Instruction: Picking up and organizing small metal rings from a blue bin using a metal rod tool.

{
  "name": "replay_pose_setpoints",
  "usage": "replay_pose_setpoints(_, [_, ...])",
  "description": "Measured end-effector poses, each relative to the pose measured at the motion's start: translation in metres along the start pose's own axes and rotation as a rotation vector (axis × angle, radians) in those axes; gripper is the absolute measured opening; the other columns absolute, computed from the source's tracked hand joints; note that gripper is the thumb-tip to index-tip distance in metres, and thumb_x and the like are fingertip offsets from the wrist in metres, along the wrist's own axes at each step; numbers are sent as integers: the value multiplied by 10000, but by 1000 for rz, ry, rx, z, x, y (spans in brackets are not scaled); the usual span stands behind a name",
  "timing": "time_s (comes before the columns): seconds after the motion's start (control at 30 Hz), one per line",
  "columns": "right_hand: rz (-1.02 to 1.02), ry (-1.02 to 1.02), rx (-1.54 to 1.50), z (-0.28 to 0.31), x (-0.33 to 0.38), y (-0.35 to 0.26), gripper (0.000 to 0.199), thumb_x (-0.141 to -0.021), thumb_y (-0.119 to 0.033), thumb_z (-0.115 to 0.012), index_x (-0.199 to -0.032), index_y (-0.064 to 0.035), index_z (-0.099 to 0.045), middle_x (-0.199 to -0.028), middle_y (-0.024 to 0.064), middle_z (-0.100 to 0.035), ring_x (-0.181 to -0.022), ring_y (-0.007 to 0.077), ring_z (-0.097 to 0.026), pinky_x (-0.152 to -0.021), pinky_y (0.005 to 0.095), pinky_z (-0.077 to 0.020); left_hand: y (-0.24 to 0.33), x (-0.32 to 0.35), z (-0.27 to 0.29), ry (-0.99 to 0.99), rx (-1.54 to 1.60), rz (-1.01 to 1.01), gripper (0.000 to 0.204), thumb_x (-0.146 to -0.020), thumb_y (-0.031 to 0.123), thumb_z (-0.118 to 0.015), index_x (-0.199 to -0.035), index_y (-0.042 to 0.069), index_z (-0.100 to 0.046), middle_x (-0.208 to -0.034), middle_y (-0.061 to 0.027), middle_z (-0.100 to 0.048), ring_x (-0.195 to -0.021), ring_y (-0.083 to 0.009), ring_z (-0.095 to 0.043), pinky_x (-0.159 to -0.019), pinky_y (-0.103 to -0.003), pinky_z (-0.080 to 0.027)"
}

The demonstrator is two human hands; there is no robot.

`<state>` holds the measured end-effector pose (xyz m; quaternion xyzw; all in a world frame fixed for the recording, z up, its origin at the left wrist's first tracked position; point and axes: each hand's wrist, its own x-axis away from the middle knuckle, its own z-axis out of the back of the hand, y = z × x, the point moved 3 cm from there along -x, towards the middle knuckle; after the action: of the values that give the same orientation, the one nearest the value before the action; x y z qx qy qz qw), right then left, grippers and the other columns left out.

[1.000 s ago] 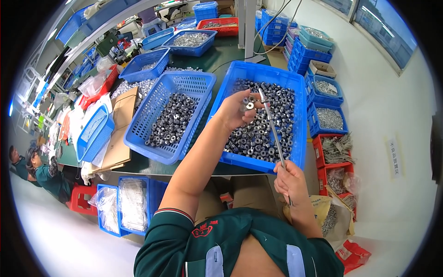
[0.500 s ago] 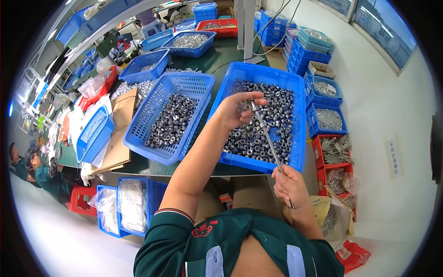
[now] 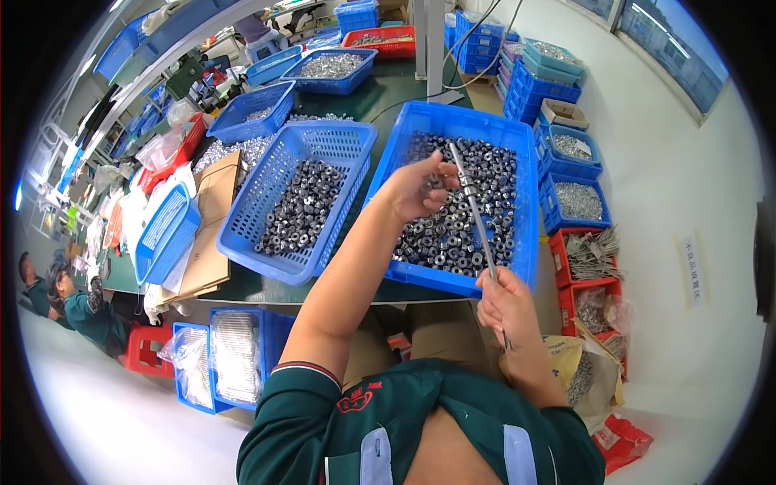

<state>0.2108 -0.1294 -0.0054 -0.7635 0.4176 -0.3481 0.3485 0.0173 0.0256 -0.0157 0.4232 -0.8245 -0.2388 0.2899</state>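
Observation:
My right hand grips the near end of a long thin metal rod that slants up over a blue bin full of dark metal nuts. A few nuts are threaded on the rod near its far tip. Near that tip my left hand hovers over the bin, its fingers pinched on small nuts. To the left stands a blue mesh basket with more dark nuts in it.
The green table carries further blue bins of shiny parts, a red tray and cardboard. Stacked blue crates and red bins stand at the right on the floor. Two people sit at the lower left.
My left hand has moved up along the rod toward its far tip. The rod has tilted slightly, with its tip swung further left. My right hand has stayed in place.

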Motion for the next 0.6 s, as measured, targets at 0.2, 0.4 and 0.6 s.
replay_pose_setpoints(0.2, [23,32,89,13,13,1,110,-913,-113,-493,-877,-9,-493,-511,-50,-339,-376,24,-265,-355,186,-246,3,2,-5,251,129,-113,172,-919,197,-481,-978,35,-484,-815,-105,-522,-588,-143,-436,-459,-242,-343])
replay_pose_setpoints(0.4, [-17,3,50,20,18,5,108,-913,-109,-491,-874,-8,-494,-520,-50,-344,-385,23,-269,-357,186,-247,8,6,-6,68,55,-169,229,-927,150,-427,-1094,7,-491,-888,-98,-549,-543,-91,-395,-439,-206,-308])
replay_pose_setpoints(0.6, [-47,-62,42,17,17,4,123,-917,-127,-496,-881,-9,-497,-524,-54,-343,-388,22,-272,-360,184,-254,7,6,-11,-36,-33,-161,340,-955,219,-391,-1192,-6,-484,-1089,-140,-585,-522,-76,-382,-431,-199,-308])
